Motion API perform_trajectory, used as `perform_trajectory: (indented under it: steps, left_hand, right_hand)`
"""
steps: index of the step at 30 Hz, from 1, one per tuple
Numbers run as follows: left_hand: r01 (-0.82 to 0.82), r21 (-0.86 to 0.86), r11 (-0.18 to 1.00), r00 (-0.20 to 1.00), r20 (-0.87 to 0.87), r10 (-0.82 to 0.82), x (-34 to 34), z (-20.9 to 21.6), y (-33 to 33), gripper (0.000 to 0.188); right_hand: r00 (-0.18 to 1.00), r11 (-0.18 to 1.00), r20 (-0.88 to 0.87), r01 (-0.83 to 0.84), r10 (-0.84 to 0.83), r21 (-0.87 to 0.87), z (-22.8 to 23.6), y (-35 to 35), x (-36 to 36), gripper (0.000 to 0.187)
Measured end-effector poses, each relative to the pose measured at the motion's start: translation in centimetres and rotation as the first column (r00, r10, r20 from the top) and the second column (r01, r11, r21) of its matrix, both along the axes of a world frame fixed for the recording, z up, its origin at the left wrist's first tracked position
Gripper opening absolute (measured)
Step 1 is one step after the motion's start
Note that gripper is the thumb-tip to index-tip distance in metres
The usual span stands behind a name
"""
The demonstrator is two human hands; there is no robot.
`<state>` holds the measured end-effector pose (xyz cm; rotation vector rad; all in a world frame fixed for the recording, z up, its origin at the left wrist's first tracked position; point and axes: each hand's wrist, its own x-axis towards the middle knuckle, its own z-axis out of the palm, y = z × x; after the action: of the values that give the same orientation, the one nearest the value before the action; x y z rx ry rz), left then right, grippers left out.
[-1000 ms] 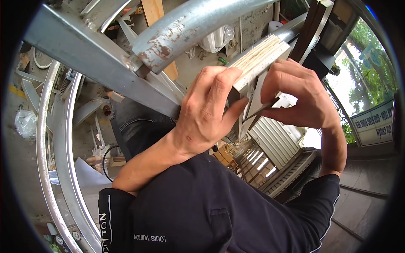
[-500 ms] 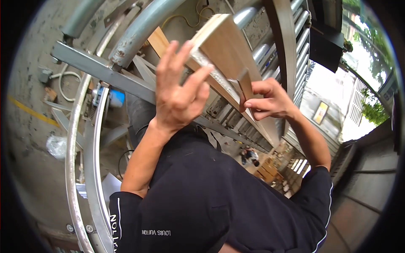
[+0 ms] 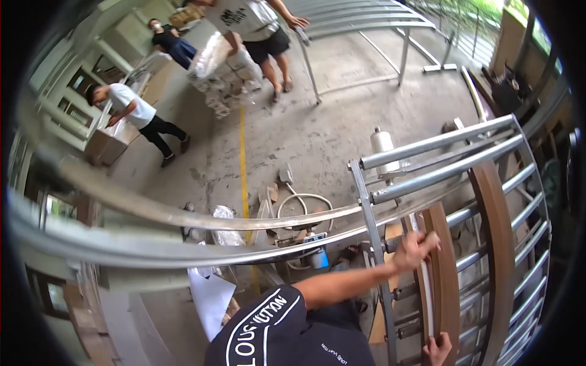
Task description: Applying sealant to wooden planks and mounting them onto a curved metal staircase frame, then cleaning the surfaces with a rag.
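Observation:
A narrow brown wooden board (image 3: 448,287) with a pale edge strip stands upright against a frame of grey metal rails (image 3: 439,177). My left hand (image 3: 415,247) reaches out from the black sleeve and grips the board's top end, fingers partly spread over it. At the bottom edge of the picture, my right hand (image 3: 437,350) is closed around the board's lower part, only partly visible. A second, longer brown board (image 3: 497,244) stands in the frame just to the right.
A curved metal rail (image 3: 183,216) crosses in front of me. The concrete floor below has a yellow line (image 3: 243,158), cables and small tools (image 3: 299,207), and a white cylinder (image 3: 383,145). Three people stand far off near boxes and a bagged bundle (image 3: 223,70).
The view has swung from looking up at the rails to looking down at the floor. The board I held overhead with both hands now stands upright in the rail frame.

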<state>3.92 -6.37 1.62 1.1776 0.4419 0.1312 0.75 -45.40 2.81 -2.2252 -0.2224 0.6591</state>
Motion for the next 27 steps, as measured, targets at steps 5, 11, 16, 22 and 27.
perform_trajectory:
  steps: [5, 11, 16, 22, 27]
  left_hand:
    - [-0.391, 0.141, 0.91, 0.92, 0.024, 0.392, 2.1, -0.9, 9.5, 0.034]
    - [-0.681, 0.238, 0.692, 0.715, 0.014, 0.699, -0.8, 1.5, 15.3, 0.044]
    - [-0.347, 0.938, -0.025, 0.804, 0.311, 0.507, -10.5, 0.2, 11.8, 0.036]
    - [0.42, 0.292, 0.859, 0.903, -0.035, -0.429, -10.5, 4.1, -6.9, 0.034]
    - [0.416, 0.173, 0.893, 0.903, 0.039, -0.428, -5.4, 5.3, -13.0, 0.032]
  right_hand:
    - [0.952, 0.993, 0.281, -0.112, 0.118, -0.037, 0.8, -1.6, -1.0, 0.022]
    - [0.899, 0.994, 0.428, -0.106, 0.093, 0.007, -0.6, -1.4, -0.1, 0.016]
    - [0.92, 0.983, 0.372, -0.061, 0.122, -0.172, 3.6, -0.5, -2.3, 0.026]
    - [0.776, 0.984, 0.627, 0.05, 0.07, -0.172, 5.3, -1.0, -5.0, 0.038]
    - [0.688, 0.963, 0.726, 0.209, -0.02, -0.171, 5.7, 1.2, -5.1, 0.044]
